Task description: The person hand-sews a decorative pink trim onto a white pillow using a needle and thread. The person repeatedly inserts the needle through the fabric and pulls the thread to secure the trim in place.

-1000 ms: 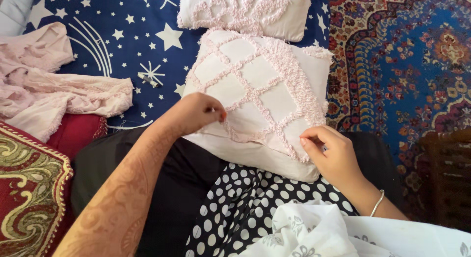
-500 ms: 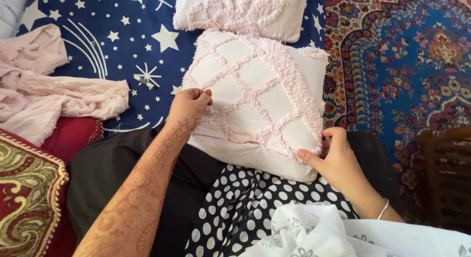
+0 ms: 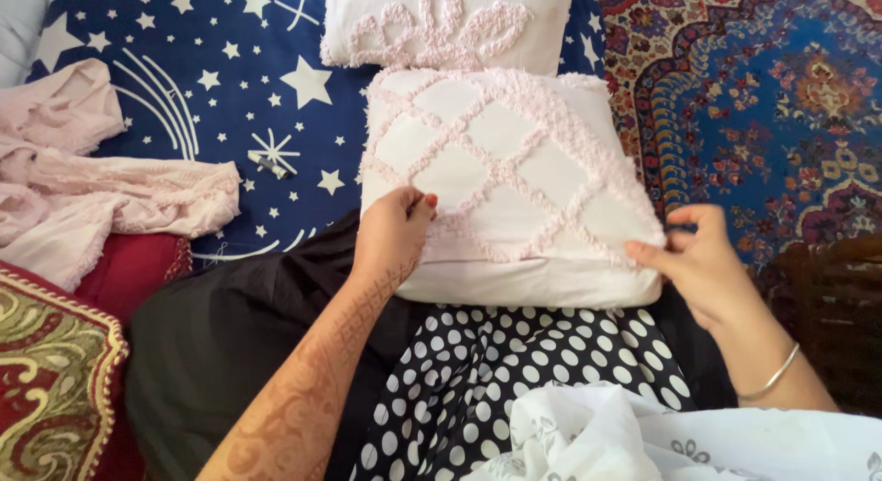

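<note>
**Both hands pinch tufted cushion at its near edge**

Pinching the pink lattice-tufted cushion [image 3: 505, 182], the left hand [image 3: 390, 231] nips its front-left edge while the right hand [image 3: 703, 260] grips the near right corner. It rests partly on the lap, partly on a star-printed navy bedsheet [image 3: 184, 67]. Such shallow fingertip holds could slip off the tufting.

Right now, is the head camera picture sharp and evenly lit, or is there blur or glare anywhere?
Head view: soft, even light, no glare; the tufted pink cushion is sharp, as is the left hand; the right hand looks slightly soft at its fingers; faint shadow under the cushion's near edge.
</note>
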